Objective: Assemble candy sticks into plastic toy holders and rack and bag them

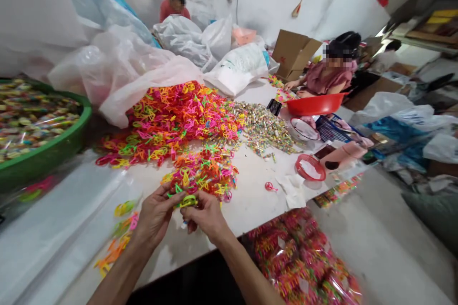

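1. The left hand point(155, 214) and the right hand point(205, 217) met above the white table point(252, 212), their fingers point(191, 210) closed and gripping a yellow-green plastic loop point(186, 201) from both sides. That two-handed hold suggested the loop was being worked on, not merely lifted.
2. Just beyond the fingertips lay a small heap of neon plastic loops point(202, 171), close enough to reach without stretching. Farther ahead sat a large heap of neon plastic loops point(171, 121), with small wrapped tubes point(261, 128) spread to its right.
3. Left of the fingers, loose plastic loops point(119, 233) lay on a white plastic sheet point(64, 228). Well beyond them, a green basin point(73, 136) held wrapped sweets, apparently kept apart from the loops.
4. Right of the fingers, bare tabletop left open room for moving, as far as a lone pink loop point(271, 187) and a red basket point(310, 167).
5. Below the fingers, the table's front edge point(186, 261) ran close by, limiting room on that side. Clear bags of packed loops point(298, 259) lay past it.
6. Far ahead of the fingers, a seated co-worker point(331, 74) was beside a red basin point(315, 104).
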The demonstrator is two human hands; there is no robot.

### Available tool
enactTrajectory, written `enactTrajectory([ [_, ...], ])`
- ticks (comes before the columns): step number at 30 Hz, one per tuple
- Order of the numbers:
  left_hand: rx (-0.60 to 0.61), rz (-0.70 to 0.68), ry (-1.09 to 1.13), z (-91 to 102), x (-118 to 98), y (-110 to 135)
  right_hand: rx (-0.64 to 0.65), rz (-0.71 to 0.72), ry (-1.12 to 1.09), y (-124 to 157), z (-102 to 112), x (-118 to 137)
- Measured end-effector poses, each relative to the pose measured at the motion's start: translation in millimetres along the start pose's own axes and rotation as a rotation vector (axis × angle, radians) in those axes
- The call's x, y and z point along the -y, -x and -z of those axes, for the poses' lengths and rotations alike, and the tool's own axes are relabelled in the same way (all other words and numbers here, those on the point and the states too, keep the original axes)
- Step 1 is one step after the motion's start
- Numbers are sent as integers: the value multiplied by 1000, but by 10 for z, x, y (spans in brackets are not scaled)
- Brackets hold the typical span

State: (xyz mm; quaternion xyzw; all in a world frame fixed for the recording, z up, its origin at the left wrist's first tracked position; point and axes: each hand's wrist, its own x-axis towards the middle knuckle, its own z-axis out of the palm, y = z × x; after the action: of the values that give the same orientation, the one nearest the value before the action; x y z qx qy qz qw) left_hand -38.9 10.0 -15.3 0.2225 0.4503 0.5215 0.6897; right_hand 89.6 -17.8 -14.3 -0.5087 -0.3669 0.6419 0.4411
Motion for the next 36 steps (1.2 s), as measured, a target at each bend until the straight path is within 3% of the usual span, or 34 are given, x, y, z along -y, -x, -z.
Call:
enactTrajectory([
  [6, 76, 95, -41, -13, -13, 105, -221, 147, -112, -21, 295, 177],
  [11, 254, 171, -17, -97, -49, 168, -208, 153, -153, -70, 224, 179],
  [18, 122, 145, 0, -81, 1, 138, -166, 65, -214, -37, 186, 90],
  [22, 217, 148, -15, -68, 30, 146, -155, 32, -246, -25, 188, 84],
  [26, 231, 110, -90, -57, 71, 170, -161, 23, -212, -14, 201, 67],
  [33, 360, 179, -100, -45, 37, 200, -87, 101, -114, 35, 248, 81],
  [36, 357, 116, -164, -42, 39, 196, -151, 162, -11, 97, 223, 125],
])
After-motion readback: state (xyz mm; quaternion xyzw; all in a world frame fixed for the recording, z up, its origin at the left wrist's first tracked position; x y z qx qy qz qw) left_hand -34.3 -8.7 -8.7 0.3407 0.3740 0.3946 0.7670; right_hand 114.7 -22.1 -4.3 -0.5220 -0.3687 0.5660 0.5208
